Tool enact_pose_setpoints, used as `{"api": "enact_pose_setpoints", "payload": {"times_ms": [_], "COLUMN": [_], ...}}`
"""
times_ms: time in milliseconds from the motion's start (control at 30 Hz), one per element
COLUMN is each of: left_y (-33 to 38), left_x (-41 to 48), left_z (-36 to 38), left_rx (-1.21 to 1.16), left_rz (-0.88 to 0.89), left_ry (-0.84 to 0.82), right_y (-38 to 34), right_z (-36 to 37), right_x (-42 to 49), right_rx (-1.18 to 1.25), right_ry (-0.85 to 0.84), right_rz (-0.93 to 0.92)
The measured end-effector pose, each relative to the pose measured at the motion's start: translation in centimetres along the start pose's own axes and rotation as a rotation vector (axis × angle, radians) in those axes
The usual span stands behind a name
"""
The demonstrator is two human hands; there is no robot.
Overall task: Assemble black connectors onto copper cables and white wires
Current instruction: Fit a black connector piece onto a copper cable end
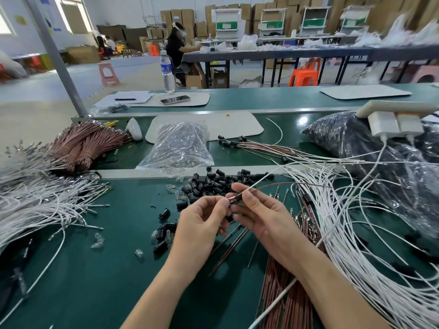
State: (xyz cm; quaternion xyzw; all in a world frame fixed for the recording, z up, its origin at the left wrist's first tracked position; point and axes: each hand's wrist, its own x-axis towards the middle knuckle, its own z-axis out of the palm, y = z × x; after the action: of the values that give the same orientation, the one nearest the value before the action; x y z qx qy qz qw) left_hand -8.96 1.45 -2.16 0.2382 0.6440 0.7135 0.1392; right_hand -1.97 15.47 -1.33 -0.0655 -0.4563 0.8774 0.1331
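Over the green table [99, 269], my left hand [202, 224] and my right hand [259, 212] meet at a small black connector [235, 199]. My left fingertips pinch its near end. My right fingers pinch it where a white wire [261, 180] and a copper cable [280, 185] enter it, both trailing off to the right. A pile of loose black connectors [213, 184] lies just beyond my hands. More copper cables [292, 302] lie under my right forearm, and white wires [356, 233] spread out at the right.
White wires [35, 203] and bundled copper cables [83, 143] lie at the left. A clear bag of small parts [178, 143] stands behind the pile, finished assemblies [249, 144] beside it. Dark bags [356, 143] and a white power strip [394, 122] fill the right. A person sits at a far table.
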Motion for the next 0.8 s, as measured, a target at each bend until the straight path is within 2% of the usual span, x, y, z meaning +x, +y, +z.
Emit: {"api": "enact_pose_setpoints", "payload": {"times_ms": [233, 800], "left_y": [-0.19, 0.17], "left_x": [-0.22, -0.65], "left_z": [0.41, 0.69], "left_rx": [0.017, 0.076], "left_rz": [0.016, 0.024], "left_ry": [0.0, -0.027], "right_y": [0.35, 0.43], "right_z": [0.3, 0.25], "right_x": [-0.05, -0.11], "right_rx": [-0.14, -0.17], "right_ry": [0.005, 0.128], "right_rz": [-0.045, -0.09]}}
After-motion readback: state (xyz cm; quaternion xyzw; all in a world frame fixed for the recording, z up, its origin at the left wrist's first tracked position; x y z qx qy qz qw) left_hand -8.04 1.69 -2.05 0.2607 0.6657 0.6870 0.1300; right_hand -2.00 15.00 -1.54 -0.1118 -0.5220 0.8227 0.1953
